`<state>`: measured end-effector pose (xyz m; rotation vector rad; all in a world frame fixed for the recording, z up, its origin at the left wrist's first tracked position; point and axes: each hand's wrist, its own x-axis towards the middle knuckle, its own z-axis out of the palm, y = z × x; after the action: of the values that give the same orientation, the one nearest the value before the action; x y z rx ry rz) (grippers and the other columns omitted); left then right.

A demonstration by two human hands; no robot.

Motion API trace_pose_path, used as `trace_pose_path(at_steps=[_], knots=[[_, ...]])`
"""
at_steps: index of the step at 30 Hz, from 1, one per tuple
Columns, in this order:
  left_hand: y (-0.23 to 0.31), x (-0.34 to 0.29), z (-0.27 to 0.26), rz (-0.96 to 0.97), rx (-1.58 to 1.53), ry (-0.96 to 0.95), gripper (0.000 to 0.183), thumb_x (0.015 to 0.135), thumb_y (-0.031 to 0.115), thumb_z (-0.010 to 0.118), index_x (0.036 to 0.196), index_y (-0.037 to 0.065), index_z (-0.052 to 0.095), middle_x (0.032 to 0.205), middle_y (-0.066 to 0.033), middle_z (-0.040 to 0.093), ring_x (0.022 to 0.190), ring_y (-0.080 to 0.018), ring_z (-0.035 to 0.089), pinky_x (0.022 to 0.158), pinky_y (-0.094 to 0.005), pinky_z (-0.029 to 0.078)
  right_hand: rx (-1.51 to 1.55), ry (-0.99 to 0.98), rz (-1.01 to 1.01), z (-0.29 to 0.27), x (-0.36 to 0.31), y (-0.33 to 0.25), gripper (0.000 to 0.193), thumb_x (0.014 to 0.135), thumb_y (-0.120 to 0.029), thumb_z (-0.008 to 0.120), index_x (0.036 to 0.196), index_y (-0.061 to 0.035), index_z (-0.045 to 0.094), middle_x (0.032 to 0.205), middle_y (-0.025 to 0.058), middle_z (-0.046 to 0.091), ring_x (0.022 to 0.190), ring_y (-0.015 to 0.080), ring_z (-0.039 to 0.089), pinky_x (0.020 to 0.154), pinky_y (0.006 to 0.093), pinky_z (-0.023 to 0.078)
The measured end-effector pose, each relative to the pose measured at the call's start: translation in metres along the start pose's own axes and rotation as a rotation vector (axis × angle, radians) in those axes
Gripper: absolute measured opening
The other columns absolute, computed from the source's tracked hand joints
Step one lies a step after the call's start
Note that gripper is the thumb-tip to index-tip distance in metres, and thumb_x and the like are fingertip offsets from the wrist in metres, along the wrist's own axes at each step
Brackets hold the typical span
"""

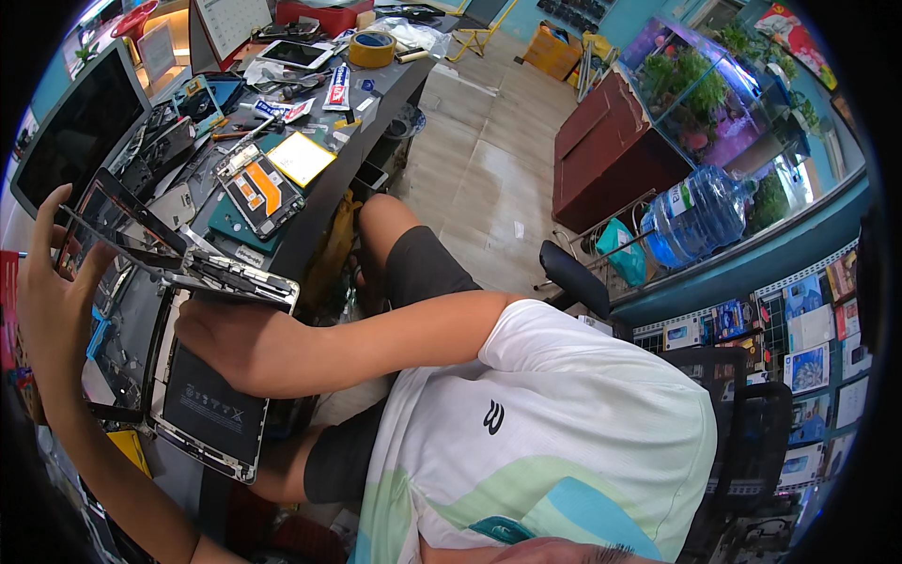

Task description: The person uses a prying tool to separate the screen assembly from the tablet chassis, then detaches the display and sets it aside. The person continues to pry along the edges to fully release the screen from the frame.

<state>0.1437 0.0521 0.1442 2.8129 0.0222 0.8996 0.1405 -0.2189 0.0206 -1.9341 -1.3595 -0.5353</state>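
At the far left, my left hand has its thumb and fingers around the edge of a thin dark glass panel, which is tilted up. My right hand is bent at the wrist over an opened tablet, its fingers hidden from view. Inside the tablet's silver-edged shell lies a large black battery. Just beyond my right hand, a strip-like metal part with dark, worn edges juts toward the bench edge.
Another opened device with orange film lies on the cluttered bench near a white card. Farther back are a glue tube, a yellow tape roll and a monitor. A water jug stands by an aquarium.
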Motion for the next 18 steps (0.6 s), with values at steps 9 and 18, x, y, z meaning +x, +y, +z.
trace_pose_path(at_steps=[9,18], knots=[[0.006,0.001,-0.005,-0.034,-0.017,-0.037,0.074,0.094,0.045,0.084,0.161,0.022,0.060,0.094,-0.0066,0.066,0.079,-0.0162,0.065,0.070,-0.0337,0.050,0.091,-0.067,0.080,0.006,0.022,-0.012,0.038,0.090,-0.005,0.064,0.125,0.0059,0.054,0.119,0.0267,0.061,0.089,0.0406,0.074,0.074,0.0480,0.060],[-0.036,0.006,0.015,0.122,-0.218,-0.060,0.073,0.104,0.039,0.078,0.168,0.016,0.050,0.101,-0.0029,0.056,0.090,-0.0099,0.056,0.078,-0.0273,0.049,0.020,0.121,-0.013,0.015,0.035,-0.008,0.040,0.089,-0.009,0.066,0.125,0.0065,0.056,0.104,0.0256,0.063,0.094,0.0414,0.069,0.084,0.0490,0.056]])
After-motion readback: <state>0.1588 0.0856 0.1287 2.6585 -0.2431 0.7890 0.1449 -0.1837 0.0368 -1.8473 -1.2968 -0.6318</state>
